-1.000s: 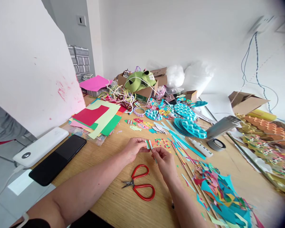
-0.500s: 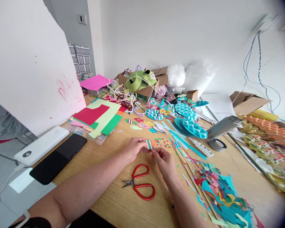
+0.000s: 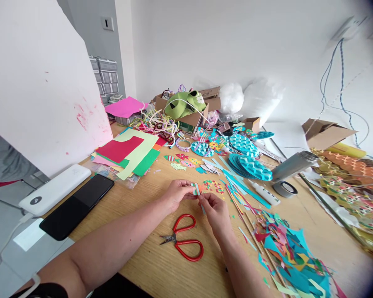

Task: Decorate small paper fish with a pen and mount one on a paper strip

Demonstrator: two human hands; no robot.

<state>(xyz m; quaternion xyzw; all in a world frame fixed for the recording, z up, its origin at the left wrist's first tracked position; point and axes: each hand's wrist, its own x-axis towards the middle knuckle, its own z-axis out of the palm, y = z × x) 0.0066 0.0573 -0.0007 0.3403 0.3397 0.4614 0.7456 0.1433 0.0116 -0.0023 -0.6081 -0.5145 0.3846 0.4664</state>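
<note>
Between thumb and fingers, my left hand [image 3: 178,195] pinches a small striped paper cutout [image 3: 194,189], orange at its right end. My right hand [image 3: 216,209] grips a narrow light-blue paper strip [image 3: 197,190], which lies across the cutout; its lower end hangs below my fingertips. Red-handled scissors [image 3: 182,238] rest on the table just below both hands, blades to the left and handles spread. Beyond my hands lie several colourful paper fish [image 3: 182,162] and a scatter of tiny paper bits [image 3: 214,186].
Coloured paper sheets [image 3: 127,151], a phone [image 3: 77,207] and a white power bank [image 3: 54,189] are on the left. To the right are a glue bottle [image 3: 265,193], a steel flask [image 3: 294,166], thin sticks [image 3: 251,229] and paper scraps [image 3: 295,252]. Turquoise wavy paper discs [image 3: 250,165] stand behind.
The light-blue strip has shifted slightly left and up across the striped cutout. Both hands stay in nearly the same place, and the scissors have not moved.
</note>
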